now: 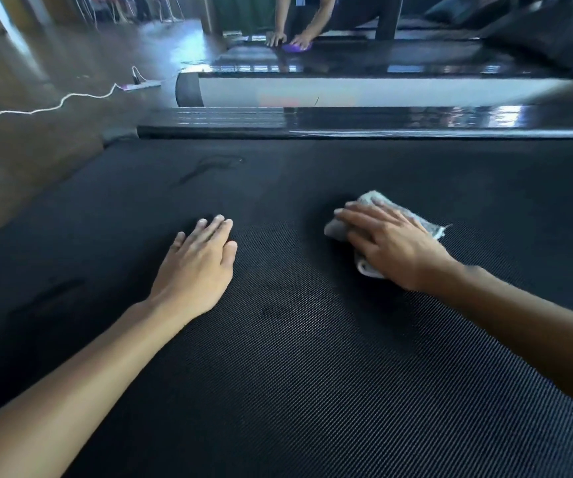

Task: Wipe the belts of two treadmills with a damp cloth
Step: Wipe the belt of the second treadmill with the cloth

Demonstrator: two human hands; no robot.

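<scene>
We had our left hand (pixel 197 260) flat on the black ribbed belt (pixel 312 374), palm down, fingers straight and close together, holding nothing. Our right hand (pixel 390 244) was pressed down on the crumpled grey-white cloth (pixel 378 199), fingers straight and a bit spread over the top of it, not curled round it. The cloth sat on the belt right of the middle, its edges poking out past the fingertips, the wrist side and the little-finger side. Past the glossy side rail (pixel 381 120) was the second treadmill (pixel 347 60), where another person (pixel 330 15) had both hands down, one of them on a purple cloth (pixel 297 47). Off to the left, a white cable (pixel 54 106) snaked across the brown floor (pixel 36 160) to a power strip (pixel 140 85).
</scene>
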